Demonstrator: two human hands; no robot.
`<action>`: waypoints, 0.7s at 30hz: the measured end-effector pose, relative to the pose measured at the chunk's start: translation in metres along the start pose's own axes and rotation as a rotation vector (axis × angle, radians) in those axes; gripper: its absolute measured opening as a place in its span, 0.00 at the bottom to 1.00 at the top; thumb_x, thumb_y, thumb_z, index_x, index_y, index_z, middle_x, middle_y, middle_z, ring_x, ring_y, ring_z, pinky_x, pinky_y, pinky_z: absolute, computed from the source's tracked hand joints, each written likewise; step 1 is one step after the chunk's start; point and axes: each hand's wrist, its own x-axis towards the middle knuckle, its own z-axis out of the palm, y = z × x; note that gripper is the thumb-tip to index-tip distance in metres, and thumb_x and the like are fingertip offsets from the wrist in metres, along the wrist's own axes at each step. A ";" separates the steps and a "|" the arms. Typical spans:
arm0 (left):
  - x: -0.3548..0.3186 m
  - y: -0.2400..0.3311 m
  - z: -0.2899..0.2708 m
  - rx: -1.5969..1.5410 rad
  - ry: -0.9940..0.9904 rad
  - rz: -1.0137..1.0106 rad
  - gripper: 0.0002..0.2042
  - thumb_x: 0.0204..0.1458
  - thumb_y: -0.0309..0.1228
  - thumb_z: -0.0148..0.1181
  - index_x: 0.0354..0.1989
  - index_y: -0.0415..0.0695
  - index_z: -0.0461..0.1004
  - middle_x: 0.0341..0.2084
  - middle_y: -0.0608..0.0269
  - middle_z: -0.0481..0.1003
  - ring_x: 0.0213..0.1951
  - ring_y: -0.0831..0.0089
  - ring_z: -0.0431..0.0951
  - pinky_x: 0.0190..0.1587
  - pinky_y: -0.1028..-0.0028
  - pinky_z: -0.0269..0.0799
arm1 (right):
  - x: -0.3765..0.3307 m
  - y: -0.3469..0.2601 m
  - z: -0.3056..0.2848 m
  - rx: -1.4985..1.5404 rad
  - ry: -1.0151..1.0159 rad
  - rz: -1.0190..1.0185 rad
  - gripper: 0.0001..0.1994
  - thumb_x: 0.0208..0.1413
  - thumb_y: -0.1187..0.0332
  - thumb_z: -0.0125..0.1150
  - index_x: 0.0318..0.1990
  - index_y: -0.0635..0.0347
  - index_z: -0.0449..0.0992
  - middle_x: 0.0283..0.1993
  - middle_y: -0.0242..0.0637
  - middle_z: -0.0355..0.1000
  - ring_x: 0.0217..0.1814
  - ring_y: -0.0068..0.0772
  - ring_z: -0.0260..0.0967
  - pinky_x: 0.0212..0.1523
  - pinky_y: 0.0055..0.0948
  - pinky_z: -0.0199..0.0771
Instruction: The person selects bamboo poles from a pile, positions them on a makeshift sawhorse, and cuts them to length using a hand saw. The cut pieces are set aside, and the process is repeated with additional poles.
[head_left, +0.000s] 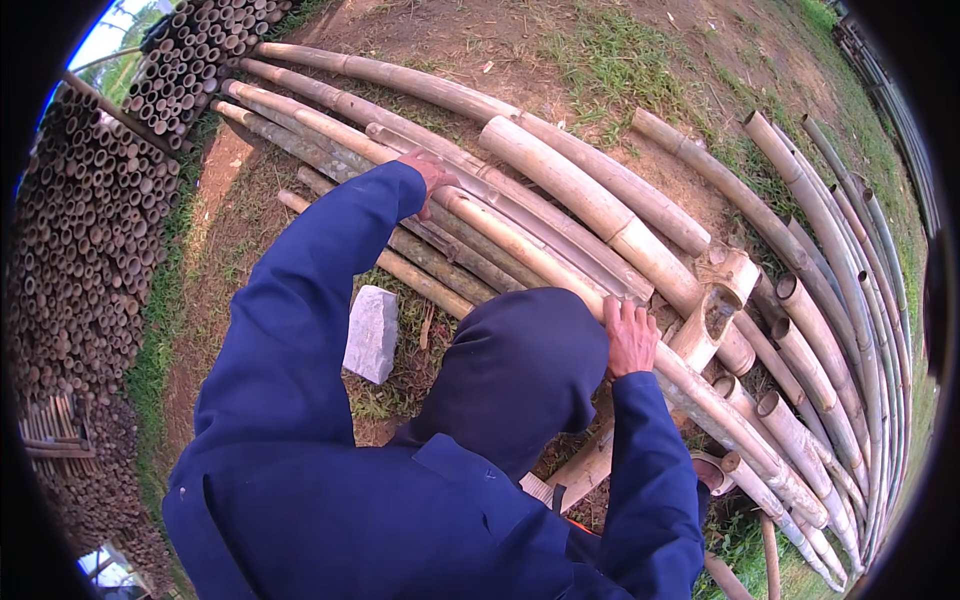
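Stacked bamboo ends (pixel 80 230) wall the far left, well clear of the fingers. The left hand (pixel 432 176) lies with fingers curled over a long pale bamboo pole (pixel 520 250), pinning it on the ground pile. A grey stone block (pixel 371 333) sits below those fingers. The right hand (pixel 630 338) wraps the same pole lower down, steadying it among loose poles (pixel 800 330).

The bamboo poles (pixel 560 190) are seen as dry, smooth, matt wood; the stone block (pixel 372 333) looks rough and grey.
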 end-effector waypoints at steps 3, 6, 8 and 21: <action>-0.010 0.041 -0.028 -0.014 0.225 0.073 0.61 0.29 0.51 0.84 0.76 0.52 0.54 0.73 0.56 0.60 0.75 0.60 0.57 0.77 0.51 0.48 | 0.035 -0.025 0.034 0.002 0.101 -0.020 0.18 0.52 0.62 0.64 0.50 0.52 0.72 0.40 0.39 0.72 0.42 0.43 0.74 0.45 0.44 0.71; -0.005 0.106 -0.025 -0.080 0.347 0.255 0.61 0.28 0.55 0.83 0.75 0.49 0.56 0.72 0.57 0.63 0.74 0.61 0.61 0.77 0.52 0.48 | 0.066 -0.073 0.031 0.073 0.080 -0.042 0.14 0.56 0.61 0.59 0.48 0.52 0.72 0.38 0.38 0.73 0.40 0.43 0.75 0.43 0.44 0.71; 0.009 0.129 -0.017 -0.044 0.279 0.246 0.61 0.28 0.57 0.82 0.74 0.48 0.57 0.70 0.58 0.65 0.72 0.62 0.63 0.76 0.53 0.50 | 0.076 -0.090 0.039 0.098 0.059 -0.049 0.14 0.56 0.61 0.59 0.48 0.52 0.72 0.38 0.39 0.73 0.41 0.42 0.75 0.42 0.44 0.71; 0.026 0.126 0.034 -0.145 0.275 0.274 0.32 0.52 0.51 0.66 0.65 0.52 0.70 0.53 0.56 0.80 0.57 0.57 0.79 0.60 0.58 0.66 | -0.039 -0.012 -0.045 0.215 -0.098 0.271 0.53 0.48 0.39 0.74 0.78 0.48 0.53 0.77 0.49 0.57 0.81 0.50 0.51 0.78 0.64 0.40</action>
